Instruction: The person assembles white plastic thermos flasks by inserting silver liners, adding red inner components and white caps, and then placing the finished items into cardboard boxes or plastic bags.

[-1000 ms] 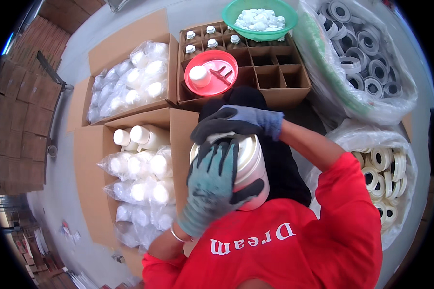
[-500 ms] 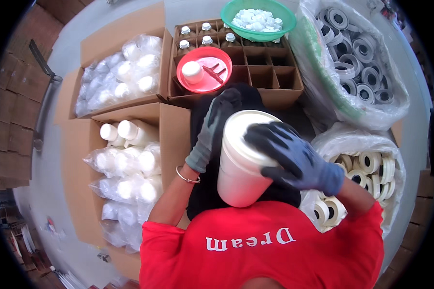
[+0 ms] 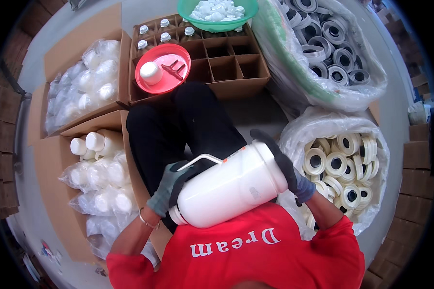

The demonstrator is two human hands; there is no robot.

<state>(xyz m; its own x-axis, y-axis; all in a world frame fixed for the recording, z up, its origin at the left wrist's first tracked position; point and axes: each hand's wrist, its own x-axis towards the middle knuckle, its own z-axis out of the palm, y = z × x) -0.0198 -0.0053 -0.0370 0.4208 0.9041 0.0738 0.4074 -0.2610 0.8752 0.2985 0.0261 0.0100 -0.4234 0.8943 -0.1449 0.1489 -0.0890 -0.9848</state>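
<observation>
A large white plastic jug [image 3: 226,190] lies tilted on its side across my lap, against my red shirt. It has a loop handle [image 3: 200,160] on its upper side. My left hand [image 3: 173,185], in a grey-green and black glove, grips the narrow-necked end beside the handle. At the wide end, my right hand [image 3: 284,164], in a blue and black glove, presses round the rim with its fingers curled over the end. The end face under the right palm is hidden.
Cartons of bagged white containers [image 3: 99,176] stand at the left. Ahead, a divided carton [image 3: 246,86] holds capped bottles, a red dish [image 3: 144,86] with a white cup, and a green bowl [image 3: 181,12] of small caps. Plastic sacks of grey rings [image 3: 332,67] and cream rings [image 3: 340,164] stand right.
The jug has gone from upright to lying on its side, its wide end toward the right. My left hand has moved to the narrow end, my right to the wide end. The view has shifted.
</observation>
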